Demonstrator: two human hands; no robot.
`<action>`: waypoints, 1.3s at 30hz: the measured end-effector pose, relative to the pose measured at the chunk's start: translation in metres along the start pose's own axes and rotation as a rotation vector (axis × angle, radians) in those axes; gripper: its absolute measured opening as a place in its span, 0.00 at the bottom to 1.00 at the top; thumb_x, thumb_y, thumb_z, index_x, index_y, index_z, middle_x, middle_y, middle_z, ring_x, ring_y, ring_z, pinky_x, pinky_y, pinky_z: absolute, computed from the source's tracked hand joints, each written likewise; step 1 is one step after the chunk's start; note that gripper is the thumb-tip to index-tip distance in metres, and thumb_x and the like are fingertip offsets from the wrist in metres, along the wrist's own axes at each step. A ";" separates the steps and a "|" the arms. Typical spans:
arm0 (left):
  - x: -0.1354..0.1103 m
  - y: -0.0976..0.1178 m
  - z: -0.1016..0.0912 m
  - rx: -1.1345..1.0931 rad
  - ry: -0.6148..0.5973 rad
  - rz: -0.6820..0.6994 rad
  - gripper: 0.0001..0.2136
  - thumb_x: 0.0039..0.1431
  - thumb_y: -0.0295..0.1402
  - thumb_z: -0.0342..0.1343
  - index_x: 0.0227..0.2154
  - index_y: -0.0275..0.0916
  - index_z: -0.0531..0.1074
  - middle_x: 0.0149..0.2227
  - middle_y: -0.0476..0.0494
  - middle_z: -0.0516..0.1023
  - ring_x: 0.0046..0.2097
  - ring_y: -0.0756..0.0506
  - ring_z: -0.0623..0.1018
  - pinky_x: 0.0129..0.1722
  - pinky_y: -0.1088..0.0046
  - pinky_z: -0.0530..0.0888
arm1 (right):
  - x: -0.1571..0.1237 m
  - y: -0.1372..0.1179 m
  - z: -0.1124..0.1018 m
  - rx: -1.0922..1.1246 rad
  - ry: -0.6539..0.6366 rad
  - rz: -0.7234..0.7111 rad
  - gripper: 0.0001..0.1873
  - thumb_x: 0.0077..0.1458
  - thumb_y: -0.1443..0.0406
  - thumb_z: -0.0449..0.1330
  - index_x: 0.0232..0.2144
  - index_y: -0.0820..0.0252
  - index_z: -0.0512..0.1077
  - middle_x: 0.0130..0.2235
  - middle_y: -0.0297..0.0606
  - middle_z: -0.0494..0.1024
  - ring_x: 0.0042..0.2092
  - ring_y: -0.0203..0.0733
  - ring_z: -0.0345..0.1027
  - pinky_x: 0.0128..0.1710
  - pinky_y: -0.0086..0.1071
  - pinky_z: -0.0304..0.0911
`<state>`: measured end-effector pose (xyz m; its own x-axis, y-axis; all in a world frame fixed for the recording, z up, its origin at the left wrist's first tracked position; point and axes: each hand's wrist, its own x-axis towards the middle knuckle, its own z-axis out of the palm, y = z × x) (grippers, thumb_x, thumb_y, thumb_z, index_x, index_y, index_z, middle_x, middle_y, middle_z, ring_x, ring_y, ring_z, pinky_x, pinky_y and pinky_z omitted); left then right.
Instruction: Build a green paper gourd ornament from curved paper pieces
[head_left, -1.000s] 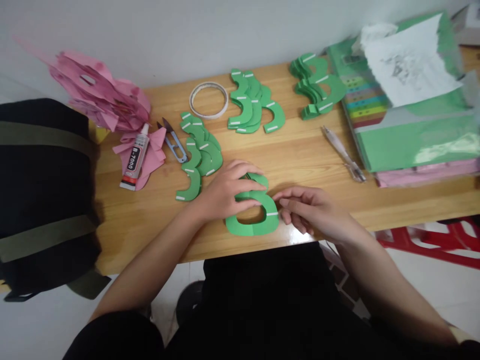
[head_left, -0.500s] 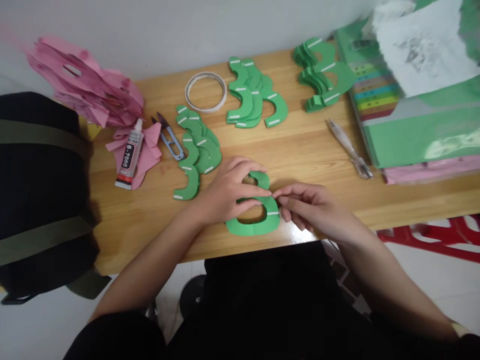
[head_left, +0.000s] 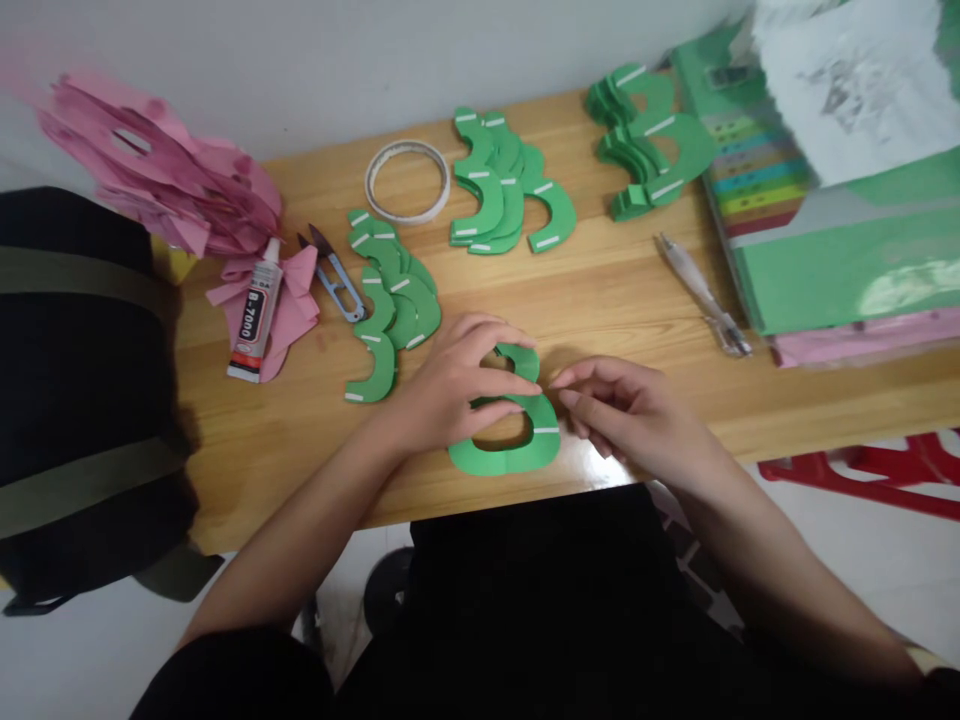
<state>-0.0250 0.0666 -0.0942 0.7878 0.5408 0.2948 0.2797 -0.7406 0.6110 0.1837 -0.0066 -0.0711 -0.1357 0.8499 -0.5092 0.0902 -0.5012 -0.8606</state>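
Observation:
A green paper cutout shaped like a figure eight (head_left: pixel 504 459) lies on the table in front of me, with a thin white strip on its right side. My left hand (head_left: pixel 469 380) rests over its middle and left side, fingers spread and pressing it down; part of the cutout is hidden beneath. Just right of the cutout and apart from it, my right hand (head_left: pixel 619 405) has thumb and forefinger drawn together in a pinch. Whatever sits between those fingertips is too small to make out.
Green cutouts with white strips lie in stacks at left (head_left: pixel 401 290), centre (head_left: pixel 480 190) and right (head_left: pixel 652 140). Around them are a tape roll (head_left: pixel 373 190), snips (head_left: pixel 337 280), a glue tube (head_left: pixel 256 315), pink paper (head_left: pixel 172 170), a pen (head_left: pixel 701 290), green sheets (head_left: pixel 832 265) and a black bag (head_left: pixel 82 380).
My right hand has drawn slightly away to the right, opening a small gap from the cutout. The left hand stays in place on the cutout.

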 end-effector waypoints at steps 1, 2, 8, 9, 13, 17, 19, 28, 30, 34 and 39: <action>0.000 0.000 0.000 -0.004 0.000 -0.002 0.05 0.58 0.33 0.61 0.38 0.46 0.79 0.50 0.42 0.75 0.52 0.40 0.72 0.52 0.53 0.70 | -0.001 -0.002 0.000 -0.016 0.005 0.001 0.10 0.53 0.58 0.61 0.33 0.59 0.71 0.18 0.25 0.66 0.17 0.27 0.55 0.14 0.23 0.51; 0.000 0.000 0.000 -0.008 -0.001 -0.004 0.05 0.58 0.33 0.61 0.37 0.46 0.79 0.50 0.42 0.75 0.52 0.40 0.72 0.52 0.53 0.70 | -0.001 -0.003 -0.001 -0.036 -0.003 0.010 0.10 0.53 0.57 0.60 0.31 0.58 0.71 0.18 0.25 0.66 0.17 0.27 0.55 0.14 0.23 0.50; -0.001 0.001 0.001 0.003 0.010 0.010 0.05 0.58 0.32 0.62 0.37 0.44 0.79 0.50 0.41 0.75 0.52 0.40 0.71 0.52 0.55 0.70 | 0.003 -0.007 -0.004 -0.143 -0.158 0.069 0.14 0.55 0.56 0.58 0.23 0.59 0.70 0.17 0.26 0.65 0.16 0.26 0.53 0.14 0.24 0.48; -0.001 0.000 0.002 0.008 0.011 0.015 0.05 0.58 0.32 0.61 0.37 0.44 0.79 0.50 0.41 0.75 0.52 0.40 0.71 0.52 0.55 0.70 | 0.005 -0.006 -0.004 -0.148 -0.170 0.074 0.14 0.54 0.57 0.59 0.23 0.59 0.70 0.17 0.26 0.64 0.16 0.26 0.53 0.14 0.24 0.48; -0.002 -0.002 0.004 0.025 0.014 0.025 0.07 0.58 0.34 0.61 0.39 0.42 0.78 0.49 0.40 0.75 0.51 0.40 0.71 0.52 0.55 0.70 | 0.012 -0.009 -0.003 -0.145 -0.190 0.119 0.11 0.52 0.60 0.60 0.23 0.59 0.71 0.15 0.24 0.63 0.15 0.26 0.52 0.14 0.23 0.47; -0.003 -0.003 0.004 0.040 0.013 0.009 0.09 0.58 0.34 0.61 0.41 0.40 0.77 0.50 0.38 0.74 0.52 0.39 0.71 0.52 0.55 0.71 | 0.014 -0.016 -0.002 -0.137 -0.207 0.163 0.12 0.52 0.63 0.60 0.20 0.59 0.68 0.14 0.24 0.63 0.15 0.25 0.51 0.14 0.23 0.46; -0.003 -0.003 0.003 0.058 0.006 -0.009 0.12 0.57 0.35 0.62 0.43 0.39 0.76 0.51 0.37 0.73 0.53 0.38 0.71 0.53 0.54 0.70 | 0.015 -0.018 -0.002 -0.134 -0.212 0.176 0.12 0.52 0.63 0.60 0.19 0.59 0.67 0.14 0.24 0.63 0.14 0.25 0.51 0.14 0.23 0.46; -0.004 -0.005 -0.002 0.083 -0.032 -0.075 0.26 0.52 0.40 0.66 0.53 0.38 0.69 0.55 0.34 0.71 0.57 0.35 0.69 0.55 0.51 0.67 | 0.015 -0.017 -0.003 -0.119 -0.212 0.199 0.10 0.50 0.61 0.61 0.23 0.60 0.68 0.14 0.24 0.63 0.15 0.25 0.52 0.14 0.23 0.46; -0.003 -0.004 -0.002 0.074 -0.018 -0.069 0.25 0.53 0.39 0.65 0.53 0.38 0.69 0.54 0.34 0.71 0.56 0.36 0.70 0.55 0.52 0.68 | 0.016 -0.017 -0.002 -0.070 -0.202 0.191 0.09 0.50 0.61 0.62 0.28 0.61 0.69 0.13 0.22 0.63 0.14 0.25 0.50 0.14 0.23 0.44; -0.002 -0.003 -0.002 0.052 0.020 -0.062 0.22 0.54 0.37 0.65 0.51 0.38 0.69 0.53 0.35 0.72 0.55 0.38 0.71 0.54 0.54 0.69 | 0.018 -0.017 -0.002 0.056 -0.213 0.198 0.12 0.49 0.60 0.61 0.34 0.62 0.69 0.13 0.21 0.63 0.13 0.23 0.46 0.12 0.22 0.38; -0.001 -0.003 -0.004 0.055 0.055 -0.057 0.21 0.53 0.35 0.66 0.49 0.35 0.70 0.52 0.34 0.72 0.55 0.38 0.70 0.55 0.54 0.68 | 0.021 -0.018 -0.006 0.219 -0.235 0.293 0.13 0.47 0.61 0.63 0.35 0.63 0.70 0.14 0.22 0.64 0.13 0.22 0.44 0.11 0.21 0.32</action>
<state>-0.0289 0.0697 -0.0931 0.7389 0.6025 0.3016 0.3538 -0.7280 0.5873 0.1854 0.0214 -0.0667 -0.3590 0.6191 -0.6984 -0.0495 -0.7599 -0.6481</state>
